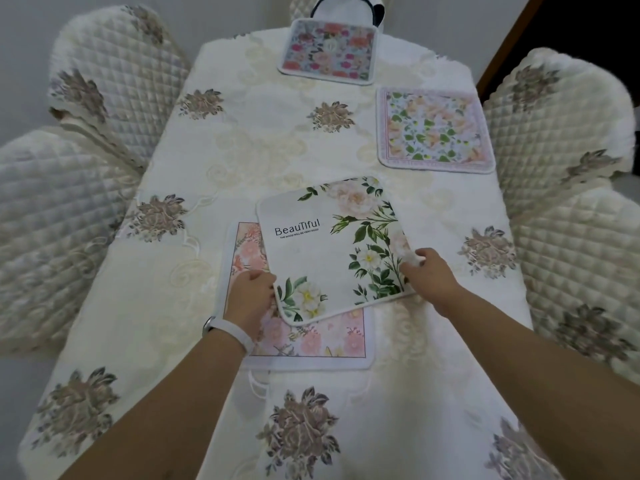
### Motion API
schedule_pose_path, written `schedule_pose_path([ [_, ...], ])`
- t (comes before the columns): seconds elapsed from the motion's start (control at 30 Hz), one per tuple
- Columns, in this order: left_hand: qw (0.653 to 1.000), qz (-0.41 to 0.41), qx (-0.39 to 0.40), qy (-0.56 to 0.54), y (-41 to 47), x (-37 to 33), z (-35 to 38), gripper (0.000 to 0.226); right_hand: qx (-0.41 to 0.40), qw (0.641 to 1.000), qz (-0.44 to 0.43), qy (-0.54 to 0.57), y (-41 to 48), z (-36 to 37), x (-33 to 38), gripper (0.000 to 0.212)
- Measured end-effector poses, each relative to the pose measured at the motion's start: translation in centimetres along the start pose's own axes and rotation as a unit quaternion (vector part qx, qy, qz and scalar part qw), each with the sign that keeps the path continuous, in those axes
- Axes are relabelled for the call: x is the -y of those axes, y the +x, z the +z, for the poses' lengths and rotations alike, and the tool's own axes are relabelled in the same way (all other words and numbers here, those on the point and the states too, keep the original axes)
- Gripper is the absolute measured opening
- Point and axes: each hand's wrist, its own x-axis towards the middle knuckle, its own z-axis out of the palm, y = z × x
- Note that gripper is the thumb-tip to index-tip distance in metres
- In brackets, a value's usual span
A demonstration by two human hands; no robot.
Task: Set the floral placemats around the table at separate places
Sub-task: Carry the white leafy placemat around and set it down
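left hand [252,295]: pinching, arm extended | right hand [429,277]: pinching, arm extended

Two bare forearms enter from the 6 o'clock edge, with no sleeves showing anywhere along them. The left hand [250,299] carries a slim white band [225,329] around its wrist, with a small rounded silvery module showing at the band's 9 o'clock side. The right hand [431,277] wears nothing; no ring or watch shows on it.
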Motion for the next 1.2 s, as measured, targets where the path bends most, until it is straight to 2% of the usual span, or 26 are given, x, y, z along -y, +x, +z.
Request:
schedule_pose_path([
  [0.13, 1.0, -0.008, -0.007, 0.007, 0.6, -0.3, 0.8, 0.007, 0.002, 0.999, 0.027, 0.018, 1.8, -0.5, 0.4, 0.061],
  [0.2, 1.0, -0.001, -0.014, 0.019, 0.7, -0.6, 1.5, 0.011, 0.004, 1.0, 0.02, 0.022, 2.2, -0.7, 0.6, 0.049],
  [0.27, 0.999, 0.0, -0.025, 0.027, 0.8, -0.7, 2.0, 0.015, 0.007, 0.999, 0.02, 0.034, 2.4, -0.9, 0.8, 0.027],
  [0.3, 0.999, -0.006, -0.026, 0.022, 0.9, -0.7, 2.1, 0.016, 0.01, 0.999, 0.02, 0.041, 2.5, -0.8, 0.8, 0.024],
  [0.43, 0.999, -0.023, -0.026, 0.01, 0.7, -0.3, 2.2, 0.022, 0.025, 0.997, 0.018, 0.066, 2.1, -0.7, 0.7, 0.026],
  [0.67, 1.0, 0.014, -0.023, 0.009, -1.3, 0.2, 1.7, 0.024, 0.016, 0.995, -0.036, 0.091, -0.9, -0.6, 0.0, 0.018],
  [0.83, 0.997, 0.075, -0.017, 0.008, -4.7, 0.0, 0.8, 0.018, 0.008, 0.992, -0.057, 0.109, -4.7, -1.5, -0.4, 0.017],
  [1.03, 0.989, 0.142, 0.003, -0.037, -10.0, 0.0, -1.6, 0.029, -0.004, 0.989, -0.093, 0.119, -10.6, -3.1, -0.5, 0.018],
  [1.2, 0.979, 0.195, 0.002, -0.057, -14.0, 0.0, -3.6, 0.027, 0.008, 0.982, -0.125, 0.144, -15.0, -4.2, -0.4, 0.021],
])
